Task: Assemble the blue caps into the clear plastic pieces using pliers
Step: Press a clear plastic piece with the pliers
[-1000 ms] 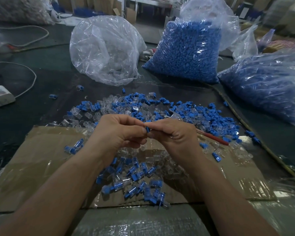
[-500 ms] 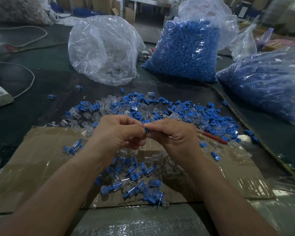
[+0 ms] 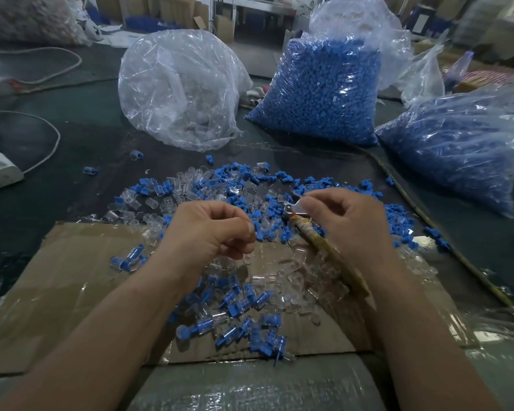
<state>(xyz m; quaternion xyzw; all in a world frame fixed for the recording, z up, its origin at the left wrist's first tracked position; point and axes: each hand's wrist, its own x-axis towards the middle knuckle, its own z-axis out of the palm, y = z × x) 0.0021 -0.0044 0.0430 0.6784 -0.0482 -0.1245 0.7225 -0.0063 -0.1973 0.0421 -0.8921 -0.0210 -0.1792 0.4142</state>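
The right hand (image 3: 347,221) lies over the pliers (image 3: 309,232). Its thumb and finger pinch the shiny metal head, and the taped handle pokes out under the palm. The left hand (image 3: 211,232) is curled up right next to a blue cap (image 3: 258,231); I cannot tell if it holds it. More caps and clear plastic pieces (image 3: 187,179) lie around on the cardboard (image 3: 72,277). A bag of blue caps (image 3: 324,99) and a clear bag (image 3: 178,90) stand behind.

One head-worn camera (the only view), wide-angle, facing forward and down, close over the left hand (image 3: 211,229) and right hand (image 3: 350,223), sacks (image 3: 324,93) farther back.
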